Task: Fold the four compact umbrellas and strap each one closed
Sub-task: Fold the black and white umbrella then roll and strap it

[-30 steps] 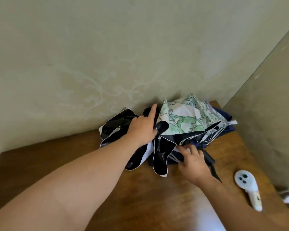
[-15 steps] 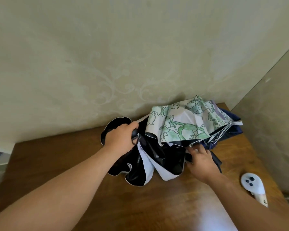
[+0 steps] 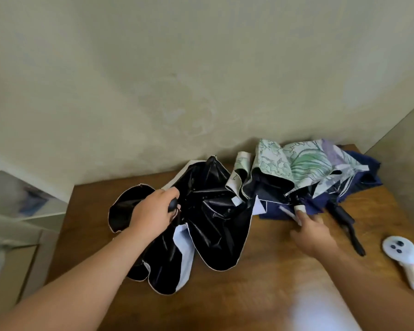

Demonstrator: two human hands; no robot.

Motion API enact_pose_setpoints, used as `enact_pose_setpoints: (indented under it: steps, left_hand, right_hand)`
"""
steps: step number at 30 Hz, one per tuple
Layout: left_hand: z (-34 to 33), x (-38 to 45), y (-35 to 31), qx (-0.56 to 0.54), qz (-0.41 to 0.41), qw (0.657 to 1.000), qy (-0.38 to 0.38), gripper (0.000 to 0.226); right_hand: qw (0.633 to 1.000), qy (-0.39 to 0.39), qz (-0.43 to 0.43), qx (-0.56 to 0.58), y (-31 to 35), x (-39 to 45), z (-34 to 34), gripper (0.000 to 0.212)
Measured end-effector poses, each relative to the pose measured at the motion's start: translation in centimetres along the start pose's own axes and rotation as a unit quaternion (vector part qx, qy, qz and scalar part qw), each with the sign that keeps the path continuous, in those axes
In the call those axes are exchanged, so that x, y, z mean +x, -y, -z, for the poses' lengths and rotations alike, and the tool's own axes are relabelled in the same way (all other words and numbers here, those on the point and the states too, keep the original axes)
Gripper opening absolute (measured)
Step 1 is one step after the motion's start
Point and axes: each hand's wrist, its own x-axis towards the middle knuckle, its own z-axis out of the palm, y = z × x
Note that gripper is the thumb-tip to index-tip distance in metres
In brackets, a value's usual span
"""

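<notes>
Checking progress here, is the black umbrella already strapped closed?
No, the black umbrella lies loose and spread on the table, gripped by the left hand.

Soft, even daylight fills the corner, and a pale glare spot washes out the wooden table point(image 3: 261, 283) near its front edge. My right hand point(image 3: 313, 235) is smeared with motion blur – its fingers hardly separate – while my left hand point(image 3: 151, 217) reads sharper against the glossy black umbrella point(image 3: 215, 225), whose folds catch small highlights. The wide lens bends the wall point(image 3: 177, 80) and my forearms at the edges, and the left margin is hazy.
</notes>
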Motion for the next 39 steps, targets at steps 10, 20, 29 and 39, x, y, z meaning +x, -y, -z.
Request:
enact_pose_setpoints:
  steps: [10,20,29,39]
  left_hand:
    - [1.4,-5.6,5.2,-0.003,0.063,0.998,0.011,0.024]
    - [0.7,-11.3,10.4,-0.189,0.076,0.979,-0.002,0.036]
    - [-3.2,-18.3,6.0,-0.317,0.083,0.943,0.063,0.066]
    - [-4.0,-23.9,6.2,-0.293,0.056,0.946,0.126,0.043]
  right_hand:
    - [0.999,0.034,0.02,-0.013,7.0,-4.8,-6.1,0.065]
    - [0.982,0.088,0.164,0.028,16.5,-11.4,-7.9,0.045]
    - [0.911,0.302,0.162,0.232,25.9,-18.4,-7.8,0.034]
    - [0.944,0.329,0.019,-0.006,24.0,-19.8,-12.9,0.012]
